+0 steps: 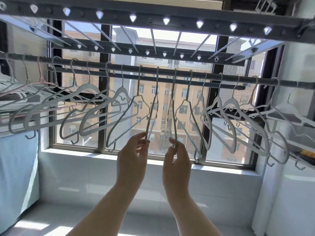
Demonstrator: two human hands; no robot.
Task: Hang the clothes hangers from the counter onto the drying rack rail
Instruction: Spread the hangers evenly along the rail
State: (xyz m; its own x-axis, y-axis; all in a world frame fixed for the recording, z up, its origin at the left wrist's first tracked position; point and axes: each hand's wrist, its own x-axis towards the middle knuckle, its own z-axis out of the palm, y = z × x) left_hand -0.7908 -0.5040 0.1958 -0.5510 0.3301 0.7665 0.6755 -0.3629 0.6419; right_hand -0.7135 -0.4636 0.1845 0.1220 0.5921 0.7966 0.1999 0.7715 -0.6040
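A: What is on the far left?
B: A pale blue cloth [17,167] hangs there. Above it the drying rack rail [131,66] runs across the window [81,126], with a row of white hangers [88,92] hooked on it.

A: And in the middle?
B: Two thin hangers hang edge-on, both hooks over the rail. The left hand [132,155] pinches the bottom end of the left wire hanger [154,108] between thumb and fingertips. Just beside it, the right hand [176,160] pinches the bottom end of the right wire hanger [171,108] the same way.

A: Do the hands touch?
B: No, they are near each other but apart, both raised in front of the window sill [76,153].

A: Further right?
B: More white hangers [230,106] hang on the rail, tilted and overlapping, out to the right wall.
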